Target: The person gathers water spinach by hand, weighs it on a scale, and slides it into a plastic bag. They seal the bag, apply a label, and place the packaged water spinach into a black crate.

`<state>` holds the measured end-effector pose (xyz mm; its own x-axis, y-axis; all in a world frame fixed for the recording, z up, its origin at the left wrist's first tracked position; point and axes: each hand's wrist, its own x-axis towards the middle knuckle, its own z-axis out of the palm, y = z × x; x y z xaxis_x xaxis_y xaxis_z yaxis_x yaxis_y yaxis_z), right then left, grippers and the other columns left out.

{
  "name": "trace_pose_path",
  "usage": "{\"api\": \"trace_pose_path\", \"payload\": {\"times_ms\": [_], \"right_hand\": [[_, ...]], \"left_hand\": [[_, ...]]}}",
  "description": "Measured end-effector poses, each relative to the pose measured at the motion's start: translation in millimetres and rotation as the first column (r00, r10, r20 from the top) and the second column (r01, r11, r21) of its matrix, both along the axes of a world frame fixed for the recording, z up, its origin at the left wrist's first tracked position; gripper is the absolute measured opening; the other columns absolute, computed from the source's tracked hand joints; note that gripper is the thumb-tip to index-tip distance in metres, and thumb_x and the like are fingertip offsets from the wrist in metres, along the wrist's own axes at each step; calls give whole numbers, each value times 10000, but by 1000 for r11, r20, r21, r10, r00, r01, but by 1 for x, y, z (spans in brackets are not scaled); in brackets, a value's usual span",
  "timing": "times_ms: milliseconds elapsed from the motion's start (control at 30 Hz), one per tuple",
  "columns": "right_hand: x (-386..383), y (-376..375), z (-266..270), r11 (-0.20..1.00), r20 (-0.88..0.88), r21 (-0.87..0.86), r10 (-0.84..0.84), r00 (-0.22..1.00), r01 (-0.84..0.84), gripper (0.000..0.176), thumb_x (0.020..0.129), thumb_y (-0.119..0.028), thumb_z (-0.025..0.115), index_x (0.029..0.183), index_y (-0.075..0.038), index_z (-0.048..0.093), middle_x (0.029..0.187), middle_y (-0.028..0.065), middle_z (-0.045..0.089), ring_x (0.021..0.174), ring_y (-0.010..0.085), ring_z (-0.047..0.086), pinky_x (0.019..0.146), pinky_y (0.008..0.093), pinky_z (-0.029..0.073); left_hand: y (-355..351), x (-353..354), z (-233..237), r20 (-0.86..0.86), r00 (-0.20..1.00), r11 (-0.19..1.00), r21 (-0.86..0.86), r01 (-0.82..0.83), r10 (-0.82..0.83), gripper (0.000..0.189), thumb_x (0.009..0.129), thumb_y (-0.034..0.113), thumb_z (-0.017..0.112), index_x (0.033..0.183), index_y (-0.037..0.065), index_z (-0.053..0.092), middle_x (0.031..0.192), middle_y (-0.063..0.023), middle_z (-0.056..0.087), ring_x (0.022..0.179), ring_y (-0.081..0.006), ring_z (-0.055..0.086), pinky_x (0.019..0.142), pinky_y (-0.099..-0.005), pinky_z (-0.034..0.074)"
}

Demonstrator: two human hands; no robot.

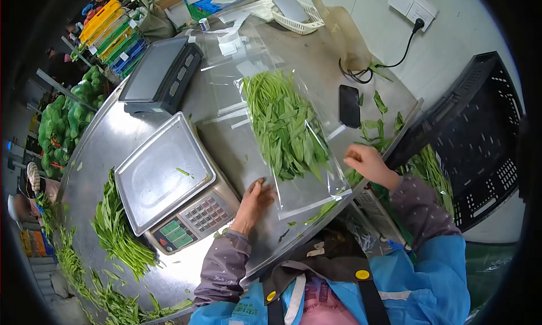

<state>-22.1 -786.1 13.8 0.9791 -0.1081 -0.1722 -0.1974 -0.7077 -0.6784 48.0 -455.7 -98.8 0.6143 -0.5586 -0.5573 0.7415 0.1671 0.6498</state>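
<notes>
A clear plastic bag [305, 202] lies flat on the metal table with a bunch of leafy green vegetables [288, 127] inside, stems toward the far end. Beside its near left edge is my left hand [257, 205], fingers loosely bent and slightly apart, holding nothing I can see. My right hand [370, 164] hovers off the bag's right side, its fingers curled in; whatever they may pinch is hidden. Left of my left hand stands a scale with a steel pan [164, 167], a scrap of stem on it. Another bunch of greens [121, 229] lies beyond the scale.
A second scale [155, 71] stands farther back. A phone [349, 106] and loose leaves lie at right, near a black crate [480, 138]. A white basket [296, 20] sits at the back by a power cable [403, 57]. Loose greens [113, 297] line the near left edge.
</notes>
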Motion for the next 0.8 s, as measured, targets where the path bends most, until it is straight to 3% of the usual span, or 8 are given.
{"api": "trace_pose_path", "payload": {"times_ms": [67,133,300,400,600,667,733,800], "right_hand": [[31,-8,-28,999,148,-35,-25,989,31,272,781,-225,634,932,-3,594,815,127,639,741,201,634,645,327,476],[68,-17,-57,995,121,51,-96,988,91,347,790,-251,628,996,23,571,910,154,627,827,229,626,715,331,474],[141,-19,-81,972,60,122,-208,976,199,601,818,-383,580,1132,119,477,1058,246,577,1009,321,568,856,355,438],[171,-19,-87,921,-106,287,-243,964,264,644,817,-396,578,1163,131,446,1078,267,561,1021,340,557,867,359,430],[219,-12,-102,895,-109,276,-333,937,350,741,772,-483,586,1134,151,458,1121,303,514,1055,354,522,873,390,410],[226,-6,-98,888,-133,255,-360,923,383,734,764,-485,591,1105,156,480,1113,302,521,1050,352,527,876,388,409],[229,-1,-90,891,-127,230,-372,920,392,625,750,-390,646,1057,140,519,1029,251,573,944,301,582,793,378,456],[231,-2,-87,688,-292,653,-156,943,316,484,729,-257,690,1008,113,551,907,172,612,792,223,610,674,340,488]], "left_hand": [[-9,16,11,87,996,993,106,-45,36,619,910,400,470,1360,24,269,1231,-135,477,1060,-221,502,872,-335,430],[-20,41,18,322,947,953,282,-113,17,613,913,358,476,1359,4,249,1193,-100,490,1069,-203,494,904,-335,407],[-51,91,19,285,956,951,271,-151,71,664,901,344,499,1356,-48,215,1179,-137,484,1062,-213,487,904,-335,398],[-68,107,28,254,966,896,439,-70,-49,717,872,398,531,1365,-18,220,1143,-142,497,938,-215,517,813,-353,438],[-81,139,21,247,969,862,496,-102,-28,675,827,521,531,1247,3,426,1035,-89,536,908,-199,514,730,-367,419],[-84,151,27,245,969,875,460,-148,36,638,832,421,583,1202,-80,445,1045,-135,571,892,-198,550,743,-335,446],[-94,158,24,315,945,857,461,-232,86,530,832,321,603,1167,-71,481,1012,-120,589,848,-181,565,722,-324,453],[-97,164,17,272,957,927,324,-188,99,413,819,177,618,1132,-68,501,983,-106,601,814,-165,580,689,-295,467]]}}
